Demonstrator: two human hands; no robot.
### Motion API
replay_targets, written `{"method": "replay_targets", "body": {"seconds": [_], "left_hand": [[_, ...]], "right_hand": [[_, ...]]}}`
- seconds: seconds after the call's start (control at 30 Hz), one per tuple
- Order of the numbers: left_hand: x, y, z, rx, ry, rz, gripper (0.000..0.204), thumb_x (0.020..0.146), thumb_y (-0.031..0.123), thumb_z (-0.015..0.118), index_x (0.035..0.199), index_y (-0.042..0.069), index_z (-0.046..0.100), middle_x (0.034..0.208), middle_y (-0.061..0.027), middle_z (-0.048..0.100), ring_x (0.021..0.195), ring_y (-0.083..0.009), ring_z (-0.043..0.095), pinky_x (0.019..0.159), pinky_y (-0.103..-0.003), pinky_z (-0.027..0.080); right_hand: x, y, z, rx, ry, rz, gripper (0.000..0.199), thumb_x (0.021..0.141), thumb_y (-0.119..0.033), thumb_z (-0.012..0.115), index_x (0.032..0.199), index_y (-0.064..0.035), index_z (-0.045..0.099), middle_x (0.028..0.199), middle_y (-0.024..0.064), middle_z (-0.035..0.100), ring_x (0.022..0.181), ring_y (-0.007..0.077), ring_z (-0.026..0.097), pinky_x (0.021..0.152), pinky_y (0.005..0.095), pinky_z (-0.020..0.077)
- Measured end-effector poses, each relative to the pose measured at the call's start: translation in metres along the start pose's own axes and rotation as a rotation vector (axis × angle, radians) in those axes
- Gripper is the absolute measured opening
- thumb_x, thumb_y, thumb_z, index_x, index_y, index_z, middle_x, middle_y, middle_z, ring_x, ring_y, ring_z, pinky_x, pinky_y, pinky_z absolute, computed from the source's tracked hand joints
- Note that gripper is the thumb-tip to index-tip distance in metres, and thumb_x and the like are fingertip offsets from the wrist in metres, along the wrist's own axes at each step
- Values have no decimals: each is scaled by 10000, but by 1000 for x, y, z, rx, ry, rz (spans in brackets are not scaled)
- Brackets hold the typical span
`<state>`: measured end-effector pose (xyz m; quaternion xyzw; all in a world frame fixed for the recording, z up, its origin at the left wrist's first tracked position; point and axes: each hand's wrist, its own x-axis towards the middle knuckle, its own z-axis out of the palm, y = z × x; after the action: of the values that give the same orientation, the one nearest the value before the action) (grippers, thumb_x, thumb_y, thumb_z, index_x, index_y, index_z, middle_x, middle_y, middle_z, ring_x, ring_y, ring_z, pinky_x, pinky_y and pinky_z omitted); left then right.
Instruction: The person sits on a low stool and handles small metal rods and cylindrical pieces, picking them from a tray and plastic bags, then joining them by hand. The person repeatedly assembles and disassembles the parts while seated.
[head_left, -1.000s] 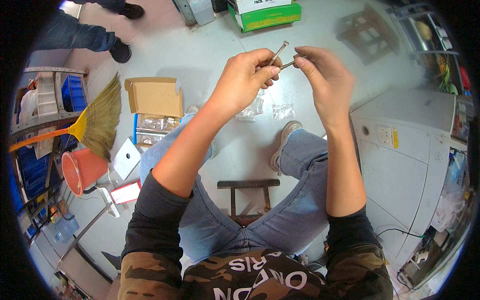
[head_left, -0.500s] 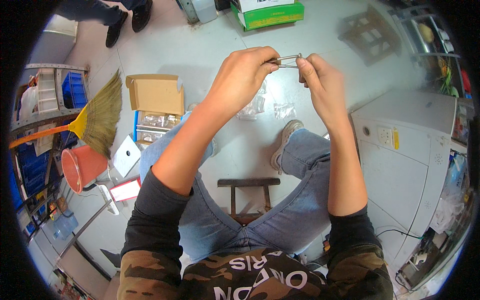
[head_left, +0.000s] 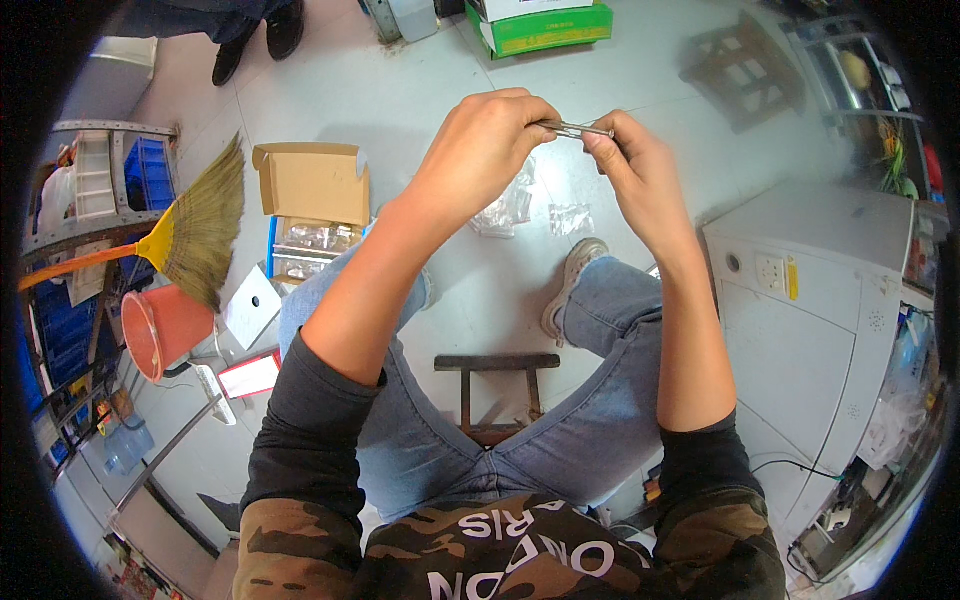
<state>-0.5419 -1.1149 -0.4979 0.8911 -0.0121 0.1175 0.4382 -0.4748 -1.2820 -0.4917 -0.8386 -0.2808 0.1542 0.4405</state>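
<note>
Near the top centre of the frame, the left hand (head_left: 480, 150) and right hand (head_left: 640, 175) each pinch one end of a thin metal rod (head_left: 578, 128); it looks light, stiff and slippery, best gripped at its ends

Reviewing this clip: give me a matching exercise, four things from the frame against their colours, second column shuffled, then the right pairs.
Things:
1. broom head
2. bucket
3. open carton
4. box at the top edge

Colours:
a. green
b. straw yellow
c. brown cardboard
d. orange-red

Pairs: 1-b, 2-d, 3-c, 4-a

Both hands, left hand and right hand, pinch a thin metal rod between them.
</note>
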Motion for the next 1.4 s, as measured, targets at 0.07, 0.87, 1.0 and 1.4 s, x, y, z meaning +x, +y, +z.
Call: {"method": "replay_targets", "body": {"seconds": [0.07, 0.87, 1.0, 1.4], "left_hand": [[0, 1, 2, 1, -7, 6, 151, 769, 93, 595, 874, -12, 620, 801, -134, 609, 716, -275, 581, 653, -316, 450], [3, -3, 3, -112, -17, -74, 175, 785, 105, 590, 905, -17, 627, 757, -89, 617, 658, -149, 570, 607, -267, 452], [2, -1, 4, -96, 9, -31, 165, 773, 111, 598, 887, -3, 634, 781, -111, 617, 686, -202, 586, 627, -286, 452], [1, -4, 4, -36, 32, -15, 166, 758, 109, 604, 878, 0, 636, 795, -127, 624, 716, -239, 603, 649, -306, 459]], "right_hand": [[0, 0, 4, 29, -1, -33, 249, 861, -210, 532, 770, 21, 551, 564, 88, 485, 524, 137, 438, 506, 273, 375], [-2, 0, 3, 35, 182, -179, 133, 754, -91, 642, 803, 13, 574, 705, 68, 540, 575, 136, 486, 531, 256, 395], [-2, -3, 0, -124, 147, -149, 157, 793, -145, 610, 793, 9, 582, 675, 86, 553, 563, 167, 495, 528, 278, 394], [-3, 2, 5, -56, 117, -118, 180, 832, -157, 568, 815, 22, 552, 646, 112, 538, 542, 178, 466, 532, 300, 397]]}}
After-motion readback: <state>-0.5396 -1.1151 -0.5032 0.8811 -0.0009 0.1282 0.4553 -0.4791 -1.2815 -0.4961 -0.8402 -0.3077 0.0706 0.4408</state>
